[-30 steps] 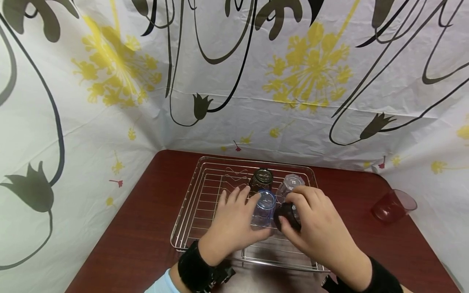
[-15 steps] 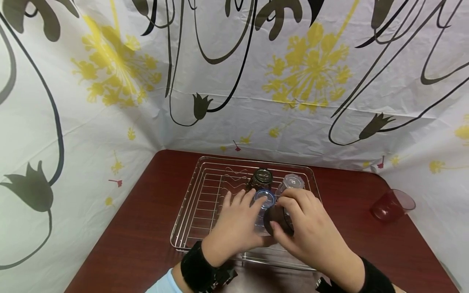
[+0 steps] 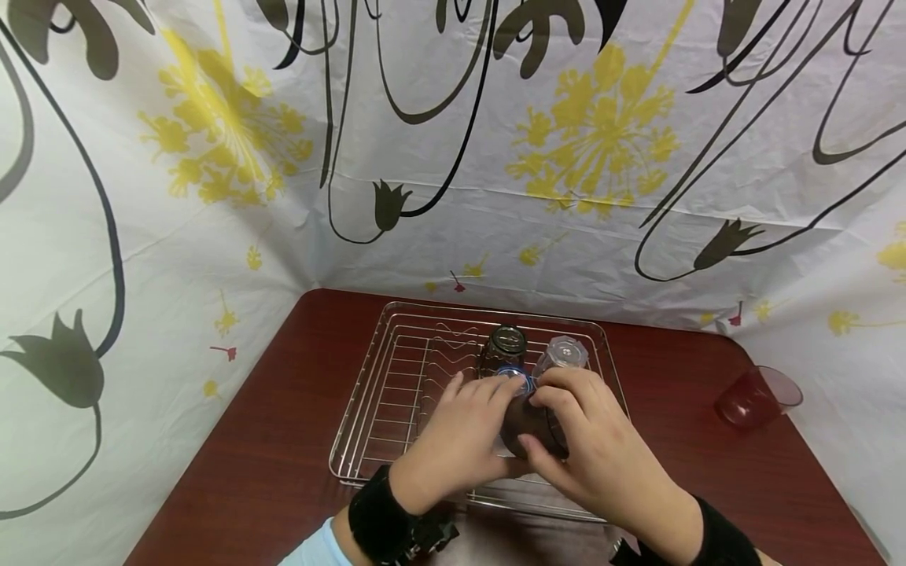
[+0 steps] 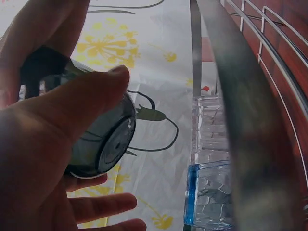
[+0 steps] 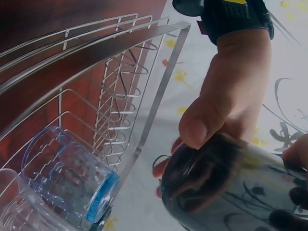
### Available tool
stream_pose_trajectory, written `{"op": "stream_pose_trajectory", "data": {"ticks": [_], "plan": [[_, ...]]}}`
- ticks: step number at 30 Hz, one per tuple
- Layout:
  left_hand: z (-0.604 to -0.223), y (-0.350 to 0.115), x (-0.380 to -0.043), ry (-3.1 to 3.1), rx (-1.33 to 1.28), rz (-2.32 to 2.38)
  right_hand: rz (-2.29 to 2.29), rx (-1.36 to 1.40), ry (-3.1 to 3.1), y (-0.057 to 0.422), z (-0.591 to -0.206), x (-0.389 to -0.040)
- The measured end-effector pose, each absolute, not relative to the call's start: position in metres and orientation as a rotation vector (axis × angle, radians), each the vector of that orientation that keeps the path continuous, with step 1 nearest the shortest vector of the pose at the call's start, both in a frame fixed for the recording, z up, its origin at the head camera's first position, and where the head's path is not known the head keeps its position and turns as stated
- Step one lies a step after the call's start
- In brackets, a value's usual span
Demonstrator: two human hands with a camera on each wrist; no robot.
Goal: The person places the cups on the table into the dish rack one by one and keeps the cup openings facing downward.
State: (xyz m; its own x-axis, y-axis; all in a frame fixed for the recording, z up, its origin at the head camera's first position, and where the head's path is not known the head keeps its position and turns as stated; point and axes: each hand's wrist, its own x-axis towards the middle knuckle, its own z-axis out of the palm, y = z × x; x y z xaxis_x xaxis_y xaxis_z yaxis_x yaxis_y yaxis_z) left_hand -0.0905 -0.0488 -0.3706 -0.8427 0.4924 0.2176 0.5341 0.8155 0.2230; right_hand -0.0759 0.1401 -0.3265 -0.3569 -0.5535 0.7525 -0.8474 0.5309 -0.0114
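A smoky dark drinking glass (image 3: pixel 527 431) is held tilted over the front of a wire dish rack, one hand on each side. My right hand (image 3: pixel 602 436) grips it, thumb low and fingers on top. My left hand (image 3: pixel 460 440) holds the glass's base end; in the left wrist view its thumb lies along the dark glass (image 4: pixel 103 132), while some fingers extend below. Just behind, a blue-tinted glass (image 3: pixel 515 376) stands upside down, partly covered by the left fingers. Behind that are an upturned dark green glass (image 3: pixel 507 344) and a clear glass (image 3: pixel 564 354).
The wire dish rack (image 3: pixel 356 393) stands on a dark red table (image 3: pixel 262 409), its wavy dividers behind the left hand. A translucent red cup (image 3: pixel 759 398) lies tilted near the table's right edge. A patterned cloth (image 3: pixel 453 157) hangs behind and at both sides.
The right hand has brought the dark glass left and slightly toward the front. The left hand has closed in on the glass and now holds it too.
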Motion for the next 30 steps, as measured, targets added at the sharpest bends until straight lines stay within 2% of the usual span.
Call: {"op": "stream_pose_trajectory", "data": {"ticks": [30], "plan": [[-0.352, -0.070, -0.097, -2.814, -0.994, -0.815, 0.555, 1.191, -2.235, 0.160, -0.337, -0.083]]}}
